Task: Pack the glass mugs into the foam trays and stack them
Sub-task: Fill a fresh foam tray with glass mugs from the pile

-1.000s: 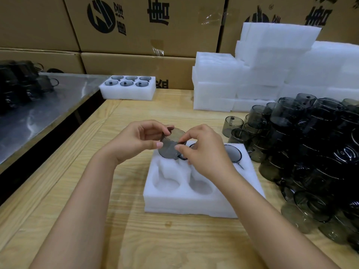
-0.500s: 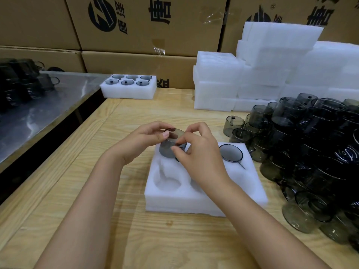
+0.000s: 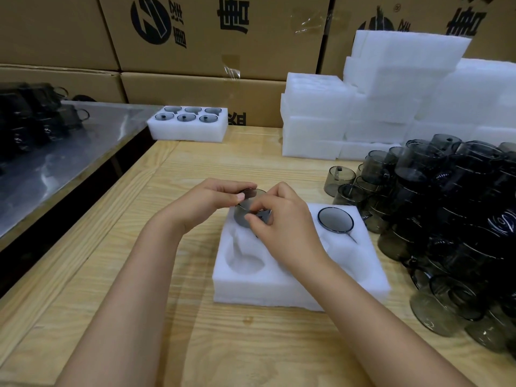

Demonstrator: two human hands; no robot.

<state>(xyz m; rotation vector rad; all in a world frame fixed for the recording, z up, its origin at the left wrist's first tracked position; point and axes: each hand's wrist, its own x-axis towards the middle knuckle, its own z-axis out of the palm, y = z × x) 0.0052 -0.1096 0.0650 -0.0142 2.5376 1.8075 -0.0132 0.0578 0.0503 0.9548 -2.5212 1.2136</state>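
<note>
Smoked glass mug over the far-left pocket of the foam tray, pinched in both hands.
Fingers of the left hand grasp the rim; fingers of the right hand pinch the near wall by what looks like the handle. Judged light, rigid, slick and brittle: hold by rim and wall, lower straight, let the soft foam give. A seated mug fills the tray's far-right pocket; near-left pocket empty. Just right of the tray, a loose pile of mugs, which my right forearm could knock. Beyond the tray on the surface: foam stacks and a filled tray.
</note>
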